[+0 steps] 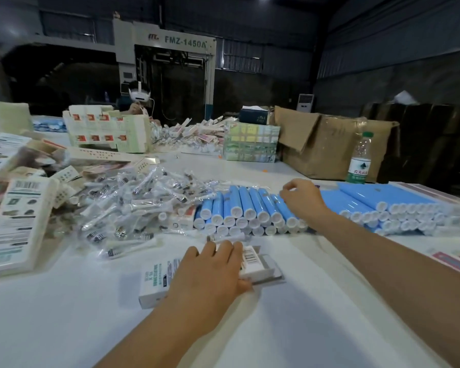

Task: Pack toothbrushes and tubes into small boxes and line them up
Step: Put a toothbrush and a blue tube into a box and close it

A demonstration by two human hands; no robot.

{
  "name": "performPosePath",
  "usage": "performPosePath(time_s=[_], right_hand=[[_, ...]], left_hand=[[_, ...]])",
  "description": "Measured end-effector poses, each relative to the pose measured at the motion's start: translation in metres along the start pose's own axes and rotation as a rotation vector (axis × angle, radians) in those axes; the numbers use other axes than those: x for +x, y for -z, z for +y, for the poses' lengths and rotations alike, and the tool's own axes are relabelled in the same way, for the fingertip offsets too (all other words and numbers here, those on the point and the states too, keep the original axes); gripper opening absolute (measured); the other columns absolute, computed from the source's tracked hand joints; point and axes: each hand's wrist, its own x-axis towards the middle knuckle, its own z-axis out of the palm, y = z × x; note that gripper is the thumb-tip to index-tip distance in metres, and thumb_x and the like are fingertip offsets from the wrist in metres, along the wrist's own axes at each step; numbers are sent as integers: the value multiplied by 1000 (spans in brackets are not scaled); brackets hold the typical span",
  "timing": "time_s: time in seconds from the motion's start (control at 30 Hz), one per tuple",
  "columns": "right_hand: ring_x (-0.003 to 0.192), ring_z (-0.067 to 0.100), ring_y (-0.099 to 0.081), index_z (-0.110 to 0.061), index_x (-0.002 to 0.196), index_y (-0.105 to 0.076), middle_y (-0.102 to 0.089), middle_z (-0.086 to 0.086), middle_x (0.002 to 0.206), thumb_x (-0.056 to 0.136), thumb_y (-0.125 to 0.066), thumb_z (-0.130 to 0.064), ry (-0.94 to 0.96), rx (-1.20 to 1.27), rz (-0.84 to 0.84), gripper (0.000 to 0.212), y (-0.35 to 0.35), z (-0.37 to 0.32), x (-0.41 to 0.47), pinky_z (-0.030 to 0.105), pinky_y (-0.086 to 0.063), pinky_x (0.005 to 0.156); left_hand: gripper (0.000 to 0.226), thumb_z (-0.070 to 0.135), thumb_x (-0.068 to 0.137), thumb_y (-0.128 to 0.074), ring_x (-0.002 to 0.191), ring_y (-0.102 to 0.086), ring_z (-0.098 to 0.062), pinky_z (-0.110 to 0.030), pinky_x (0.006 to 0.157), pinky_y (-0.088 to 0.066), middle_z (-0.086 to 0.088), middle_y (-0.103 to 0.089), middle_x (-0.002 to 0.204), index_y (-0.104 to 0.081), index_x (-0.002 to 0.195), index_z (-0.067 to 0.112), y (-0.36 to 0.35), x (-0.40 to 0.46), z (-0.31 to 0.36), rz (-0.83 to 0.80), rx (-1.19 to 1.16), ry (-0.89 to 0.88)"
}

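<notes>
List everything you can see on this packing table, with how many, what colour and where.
small box: one, white, near centre, under left hand
blue tubes: dozens, white caps, stacked mid-table
wrapped toothbrushes: a heap, clear wrap, left of tubes
flat box blanks: several, cream, far left
water bottle: one, green cap, right rear
cardboard carton: one, brown, rear right
left hand: holds small box
right hand: fingers curled on the tubes

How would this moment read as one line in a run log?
left hand: holds small white printed box on white table | right hand: reaching onto blue tubes with white caps | wrapped toothbrushes: piled left
</notes>
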Motion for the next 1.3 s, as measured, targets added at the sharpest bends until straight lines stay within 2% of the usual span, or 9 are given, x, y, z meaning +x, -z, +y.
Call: performPosePath(time_s=[0.2,0.33,0.43,0.57,0.8,0.97,1.1,1.2,1.3], right_hand=[[53,20,-42,-7,63,-45,-46,8,62,91,-55,-20,-100,-429,-254,33,-26,-33,36,26,-33,46],[44,20,-37,-6,64,-47,-45,9,55,86,-60,-12,-151,-408,-352,27,-27,-40,43,19,-30,38],[45,18,-32,-6,83,-50,-39,8,58,84,-59,-11,-209,-203,-374,10,-19,-32,39,18,-25,40],[36,13,-39,-16,147,-24,-46,8,57,87,-54,-7,-249,333,-211,68,10,-8,16,16,-31,34],[42,20,-58,-40,149,-3,-60,14,60,88,-54,3,-164,830,-6,91,18,24,-82,27,-47,39],[48,15,-58,-41,133,-24,-65,6,65,84,-60,2,-83,791,19,75,2,19,-110,25,-46,44],[60,6,-50,-20,96,-72,-61,-4,77,84,-66,-12,-89,647,-6,16,-4,20,-124,23,-38,58],[60,5,-47,-21,61,-75,-59,-13,65,87,-61,-14,-69,656,-11,30,-4,19,-128,23,-35,60],[62,13,-44,-18,69,-75,-58,-10,64,87,-58,-9,-73,650,43,26,2,18,-127,24,-35,59]], left_hand=[[71,59,95,-30,124,-32,-26,-43,95,-30,-3,-31,141,-7,147,16,0,2,-1,49,-56,6],[70,57,95,-29,121,-34,-28,-43,94,-30,-4,-33,139,-9,147,15,-2,2,-4,81,-70,-1],[72,60,95,-27,124,-32,-27,-43,96,-30,-3,-31,142,-6,148,17,-4,3,-4,74,-82,15],[69,58,97,-20,124,-33,-24,-40,94,-30,0,-29,142,-1,148,17,-3,3,-7,76,-52,46],[66,58,96,-18,123,-35,-22,-37,94,-31,3,-30,142,-2,149,21,4,6,-2,90,-79,102],[65,58,95,-17,119,-37,-21,-35,90,-31,3,-34,138,-7,148,23,7,4,8,121,-83,96],[66,58,93,-14,122,-36,-22,-35,92,-31,3,-32,141,-5,147,22,9,4,11,133,-72,130],[65,56,96,-20,124,-34,-24,-38,95,-30,0,-30,144,-4,148,20,9,4,12,95,-81,114],[66,55,96,-23,123,-36,-26,-41,94,-31,-2,-32,143,-7,148,18,9,5,13,96,-97,88]])
